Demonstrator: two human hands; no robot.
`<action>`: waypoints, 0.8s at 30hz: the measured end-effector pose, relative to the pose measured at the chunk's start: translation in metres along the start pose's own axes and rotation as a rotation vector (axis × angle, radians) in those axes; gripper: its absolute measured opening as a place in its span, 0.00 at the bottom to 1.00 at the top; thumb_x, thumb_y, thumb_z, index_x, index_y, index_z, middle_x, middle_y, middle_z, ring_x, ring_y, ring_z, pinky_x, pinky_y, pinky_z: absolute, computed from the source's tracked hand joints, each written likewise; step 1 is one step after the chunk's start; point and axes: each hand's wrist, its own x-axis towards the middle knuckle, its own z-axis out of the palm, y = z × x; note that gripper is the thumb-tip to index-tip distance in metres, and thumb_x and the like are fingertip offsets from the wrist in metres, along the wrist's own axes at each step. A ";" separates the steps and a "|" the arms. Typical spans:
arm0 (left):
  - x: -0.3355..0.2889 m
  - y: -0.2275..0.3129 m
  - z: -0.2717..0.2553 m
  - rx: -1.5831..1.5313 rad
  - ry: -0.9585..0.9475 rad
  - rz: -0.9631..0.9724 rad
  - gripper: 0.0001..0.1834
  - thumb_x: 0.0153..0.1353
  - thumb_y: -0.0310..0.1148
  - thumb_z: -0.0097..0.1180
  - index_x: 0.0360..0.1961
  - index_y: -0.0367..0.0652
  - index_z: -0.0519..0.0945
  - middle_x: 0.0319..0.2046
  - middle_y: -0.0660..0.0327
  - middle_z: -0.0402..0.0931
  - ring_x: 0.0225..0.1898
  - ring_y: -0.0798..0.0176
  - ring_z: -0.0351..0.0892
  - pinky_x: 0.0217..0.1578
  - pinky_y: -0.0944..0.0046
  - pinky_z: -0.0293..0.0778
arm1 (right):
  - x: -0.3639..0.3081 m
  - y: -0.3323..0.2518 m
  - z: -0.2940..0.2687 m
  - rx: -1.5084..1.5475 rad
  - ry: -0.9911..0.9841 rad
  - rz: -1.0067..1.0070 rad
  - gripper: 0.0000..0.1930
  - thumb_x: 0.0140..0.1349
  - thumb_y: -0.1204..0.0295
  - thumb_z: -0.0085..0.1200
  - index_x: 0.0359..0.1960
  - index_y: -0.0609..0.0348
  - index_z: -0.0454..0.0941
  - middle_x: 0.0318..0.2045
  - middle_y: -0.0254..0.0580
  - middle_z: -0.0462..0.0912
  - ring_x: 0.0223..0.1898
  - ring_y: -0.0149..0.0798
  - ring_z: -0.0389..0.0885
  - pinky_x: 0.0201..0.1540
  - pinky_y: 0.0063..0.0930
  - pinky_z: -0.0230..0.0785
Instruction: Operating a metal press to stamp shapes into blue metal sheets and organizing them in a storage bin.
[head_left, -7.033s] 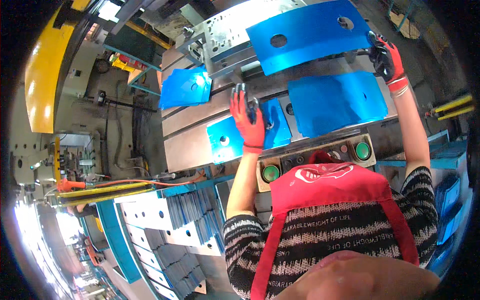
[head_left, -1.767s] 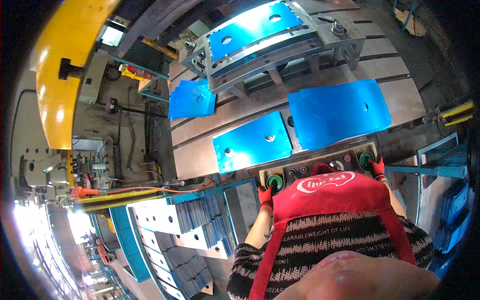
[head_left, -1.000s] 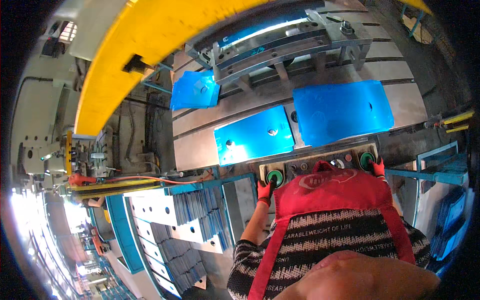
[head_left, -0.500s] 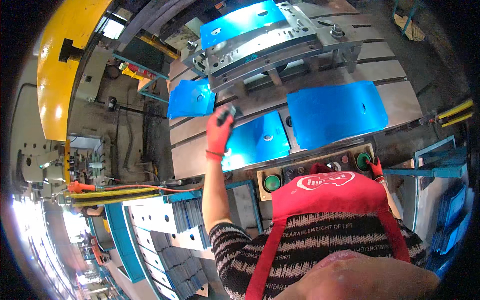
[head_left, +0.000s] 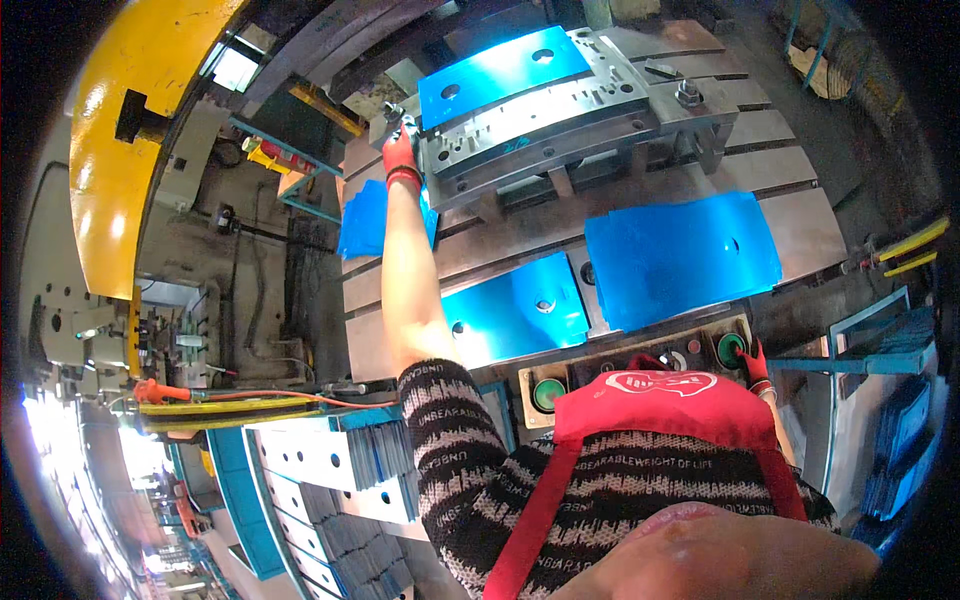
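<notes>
My left hand (head_left: 401, 155), in a red glove, reaches far forward to the left end of a metal press die (head_left: 540, 130). Its fingers look curled around something dark and small that I cannot make out. On the die lies a blue sheet-metal plate (head_left: 500, 78) with two round holes. Just below that hand, partly hidden by my forearm, is a small stack of blue plates (head_left: 362, 222). At the right end of the control box, my right hand (head_left: 754, 364), also red-gloved, has its fingers apart at a green push button (head_left: 732, 348).
Two more piles of blue plates, a front one (head_left: 520, 310) and a right one (head_left: 685, 262), rest on the slotted press bed (head_left: 480, 240). Another green button (head_left: 548, 394) is on the control box's left. Racks with stacked plates (head_left: 335, 480) stand lower left; a yellow machine part (head_left: 110, 150) rises at left.
My left hand has moved forward and left, from above the front blue plates to the die's left end. My right hand stays at the green button. The view has shifted slightly.
</notes>
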 end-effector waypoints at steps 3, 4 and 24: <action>0.018 0.001 0.022 -0.036 -0.058 -0.163 0.21 0.51 0.48 0.57 0.23 0.36 0.77 0.21 0.65 0.73 0.23 0.71 0.66 0.26 0.66 0.64 | 0.003 0.010 -0.010 0.174 -0.027 0.033 0.38 0.43 0.77 0.62 0.58 0.63 0.56 0.44 0.44 0.74 0.44 0.36 0.72 0.49 0.26 0.63; 0.011 0.007 0.041 -0.065 -0.157 -0.116 0.20 0.49 0.47 0.58 0.22 0.36 0.77 0.21 0.66 0.72 0.23 0.71 0.66 0.25 0.66 0.64 | 0.007 0.025 -0.018 0.230 -0.047 0.029 0.39 0.43 0.78 0.62 0.58 0.63 0.56 0.44 0.43 0.74 0.43 0.35 0.72 0.48 0.26 0.63; -0.056 0.079 0.086 0.962 -0.004 0.181 0.45 0.37 0.66 0.55 0.54 0.50 0.66 0.57 0.55 0.60 0.61 0.50 0.52 0.57 0.49 0.48 | -0.014 -0.021 -0.002 0.084 -0.071 0.026 0.45 0.41 0.72 0.66 0.60 0.66 0.51 0.45 0.47 0.74 0.46 0.37 0.72 0.51 0.27 0.63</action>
